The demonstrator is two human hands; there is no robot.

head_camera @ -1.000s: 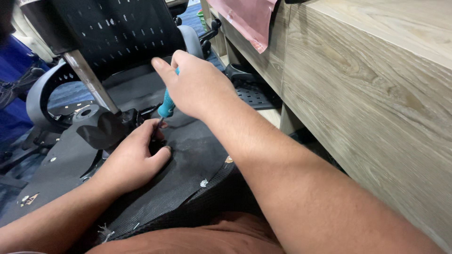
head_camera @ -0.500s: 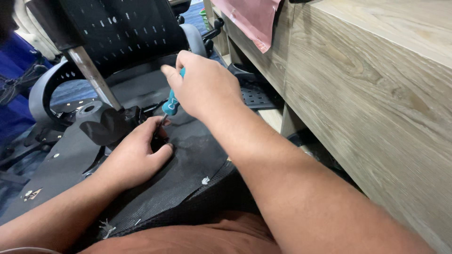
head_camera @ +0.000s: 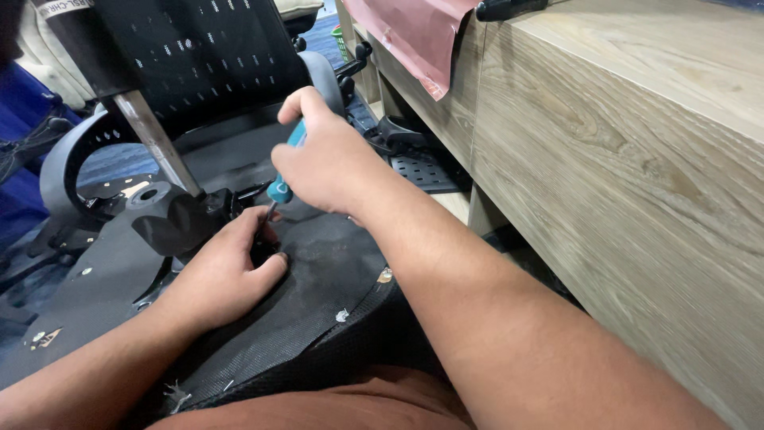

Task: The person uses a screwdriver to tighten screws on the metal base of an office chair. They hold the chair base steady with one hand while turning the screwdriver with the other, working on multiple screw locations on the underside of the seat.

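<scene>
- The right hand point(head_camera: 322, 163) is closed in a fist round a screwdriver point(head_camera: 285, 171) with a teal handle; the fingers cover most of the handle, so only a strip at the top and the lower end show.
- The screwdriver stands tilted, its thin shaft running down and left from the fist to a spot just above the left hand's fingertips. The tip and whatever it meets are hidden in shadow.
- The left hand point(head_camera: 227, 271) lies palm down on the seat underside point(head_camera: 318, 279), fingers curled and pressed at the spot where the shaft comes down. Whether it pinches something small there cannot be told.
- The seat underside is covered in black fabric, stapled along the edge, with a few pale specks on it; its near edge is cut off by the person's lap and forearms.
- Left of the hands, a black bracket point(head_camera: 171, 223) and a grey metal post point(head_camera: 155, 143) rise from the chair base; their joint is dark and hard to read.
- Behind stands a black mesh backrest point(head_camera: 199, 60), cut off at the top edge.
- A grey armrest point(head_camera: 60, 163) curves at far left, partly out of view.
- At right runs a wooden desk point(head_camera: 637, 159), with a pink sheet point(head_camera: 418, 32) hanging over its far end.
</scene>
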